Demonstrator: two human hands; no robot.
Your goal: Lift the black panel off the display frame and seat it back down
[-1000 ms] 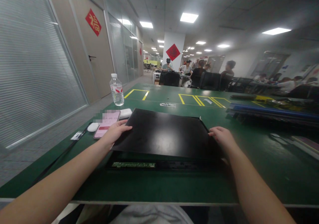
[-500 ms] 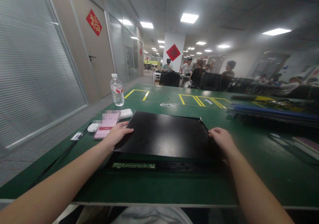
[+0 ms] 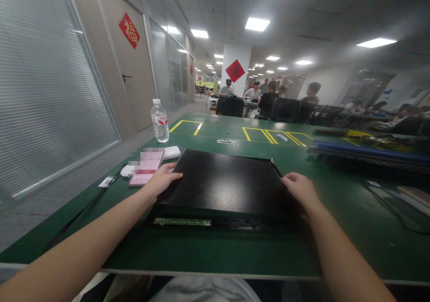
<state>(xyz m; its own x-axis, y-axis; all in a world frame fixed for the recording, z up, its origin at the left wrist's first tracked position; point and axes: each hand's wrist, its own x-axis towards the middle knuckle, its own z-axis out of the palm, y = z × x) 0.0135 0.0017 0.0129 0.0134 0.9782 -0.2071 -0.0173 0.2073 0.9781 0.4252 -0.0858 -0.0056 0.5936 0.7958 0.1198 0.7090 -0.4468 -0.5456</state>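
A black, flat screen panel (image 3: 225, 183) lies between my two hands above the green table. My left hand (image 3: 166, 179) grips its left edge, thumb on the top face and fingers at the side and underneath. On the opposite edge my right hand (image 3: 298, 188) is closed, thumb and bent fingers pinching the rim near the far right corner. Below the panel's near edge shows a black frame (image 3: 248, 224) with a narrow green circuit board (image 3: 181, 222) along its left part. The rest of that frame is hidden under the panel.
Left of the panel are a phone (image 3: 148, 165), a white case (image 3: 171, 152), a black strap (image 3: 90, 203) and a water bottle (image 3: 160, 121). A blurred blue stack (image 3: 363, 152) and a cable (image 3: 393, 210) lie right. Yellow tape (image 3: 265, 135) marks the table (image 3: 215, 257). People sit beyond.
The panel's near edge sits slightly lower, closer to the circuit board. Both hands keep their hold on the sides. The view has shifted a little.
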